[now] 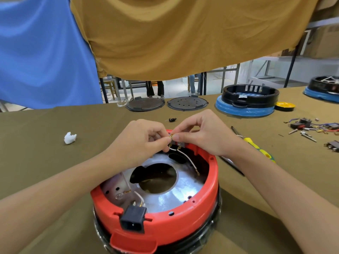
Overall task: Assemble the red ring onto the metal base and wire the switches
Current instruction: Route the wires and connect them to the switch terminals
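The red ring is sitting on the metal base at the near middle of the table, with a black socket clipped into its near wall. Both hands are meeting at the ring's far edge. The left hand is curling its fingers and pinching a brass terminal on the end of a white wire; the right hand is pinching the same terminal from the other side, thumb and forefinger closed on it. Just below their fingertips the switches are sitting in the ring's far wall, mostly hidden by the fingers. The wire is trailing down and right across the base, its free end lying near the ring's right inner wall.

A white wad is lying on the table to the left. A yellow screwdriver is lying right of the ring, partly under the right wrist. Further right, loose switches and wires are scattered. At the far side two dark discs are lying flat, beside a black ring on a blue base.
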The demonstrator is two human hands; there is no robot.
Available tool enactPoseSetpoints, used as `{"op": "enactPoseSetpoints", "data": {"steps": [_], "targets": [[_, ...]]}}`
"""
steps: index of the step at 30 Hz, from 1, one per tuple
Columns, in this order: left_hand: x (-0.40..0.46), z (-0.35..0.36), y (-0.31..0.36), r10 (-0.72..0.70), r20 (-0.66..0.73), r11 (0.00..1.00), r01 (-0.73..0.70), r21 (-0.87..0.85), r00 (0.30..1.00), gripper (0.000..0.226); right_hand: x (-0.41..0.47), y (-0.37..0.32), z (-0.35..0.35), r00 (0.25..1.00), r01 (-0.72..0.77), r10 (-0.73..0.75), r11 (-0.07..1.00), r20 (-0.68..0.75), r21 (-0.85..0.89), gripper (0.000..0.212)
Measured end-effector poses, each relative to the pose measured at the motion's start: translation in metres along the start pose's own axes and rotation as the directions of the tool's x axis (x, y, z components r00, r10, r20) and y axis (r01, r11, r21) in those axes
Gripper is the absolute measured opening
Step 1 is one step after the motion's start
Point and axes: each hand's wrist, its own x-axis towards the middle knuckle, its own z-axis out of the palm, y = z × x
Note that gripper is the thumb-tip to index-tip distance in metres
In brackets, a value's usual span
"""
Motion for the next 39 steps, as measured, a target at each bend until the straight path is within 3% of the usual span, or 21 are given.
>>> {"op": "enactPoseSetpoints", "data": {"steps": [6, 11, 17, 39], "targets": [[0.0, -0.004, 0.009, -0.076, 0.029, 0.996, 0.077, -0.035, 0.997, 0.016, 0.001, 0.004, 0.001, 0.999, -0.046, 0.046, 0.998, 0.006, 0.033, 0.01], [0.003, 0.0, 0.015, -0.128, 0.05, 0.986, 0.121, 0.116, 0.991, 0.018, 0.003, 0.006, 0.006, 0.96, -0.248, 0.275, 0.92, -0.048, 0.303, 0.028], [0.002, 0.017, 0.017, -0.13, 0.025, 0.954, 0.118, 0.276, 0.991, 0.018, -0.001, 0.004, 0.017, 0.881, -0.447, 0.473, 0.824, 0.01, 0.349, 0.024], [0.002, 0.033, 0.024, -0.094, -0.077, 0.905, 0.118, 0.409, 0.993, 0.019, 0.0, 0.001, 0.018, 0.87, -0.462, 0.492, 0.83, -0.022, 0.313, 0.024]]}}
